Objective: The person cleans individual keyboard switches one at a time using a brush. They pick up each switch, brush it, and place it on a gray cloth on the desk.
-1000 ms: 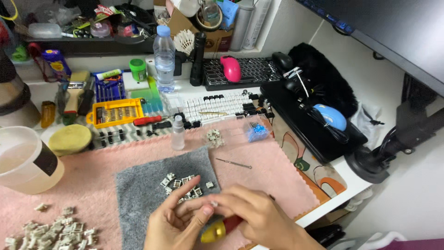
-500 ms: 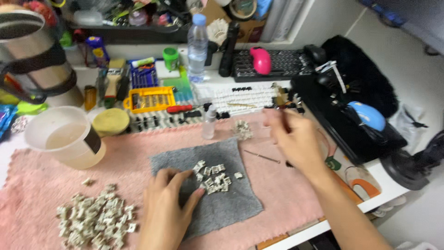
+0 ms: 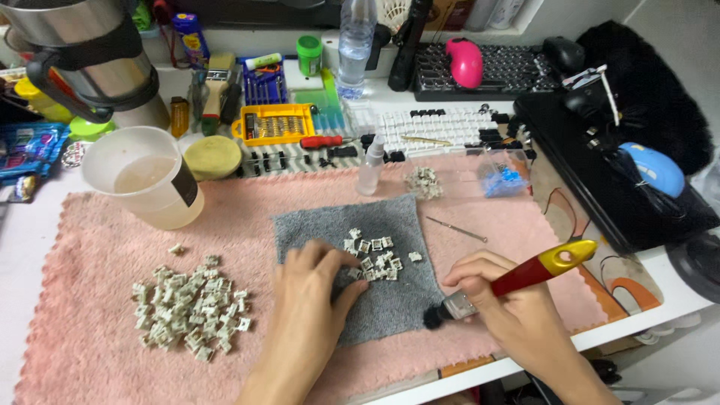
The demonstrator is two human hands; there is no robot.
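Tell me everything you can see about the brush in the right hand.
The brush has a glossy red handle with a yellow end, a metal ferrule and short black bristles. The right hand grips it near the ferrule, handle tilted up to the right. Its bristles touch the edge of the grey cloth lying on the pink towel.

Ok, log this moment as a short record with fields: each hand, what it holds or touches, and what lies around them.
left hand: flat on the grey cloth, fingers on the small pale switch parts
right hand: grips a red and yellow brush, bristles down at the cloth's edge
underlay: pink towel
left of cloth: pile of pale parts
behind: plastic cup, small spray bottle
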